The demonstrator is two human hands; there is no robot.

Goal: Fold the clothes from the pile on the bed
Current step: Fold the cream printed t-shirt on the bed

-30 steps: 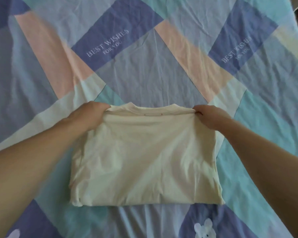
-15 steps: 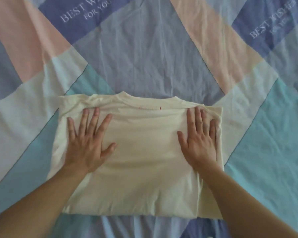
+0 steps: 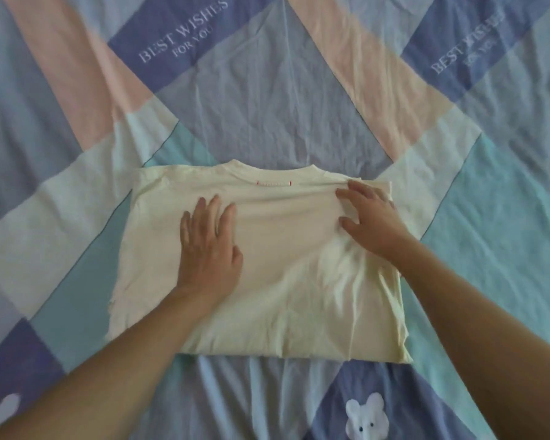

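Observation:
A cream T-shirt (image 3: 277,281) lies folded into a rectangle in the middle of the bed, collar at the far edge with a small red-stitched label. My left hand (image 3: 208,246) rests flat on the shirt's left-centre, fingers pointing away from me. My right hand (image 3: 370,217) lies on the shirt's far right corner, fingers spread and pointing left, over a few wrinkles. Neither hand grips the cloth. No pile of other clothes is in view.
The bed is covered with a patchwork sheet (image 3: 267,100) of blue, pink, teal and pale patches with "BEST WISHES FOR YOU" printed on it. A white bear figure (image 3: 365,420) is printed near the front edge.
A second ago both hands pinched the shirt's far corners. They then let go and pressed flat. Since then my left hand slid toward the centre and my right hand turned onto the far right corner.

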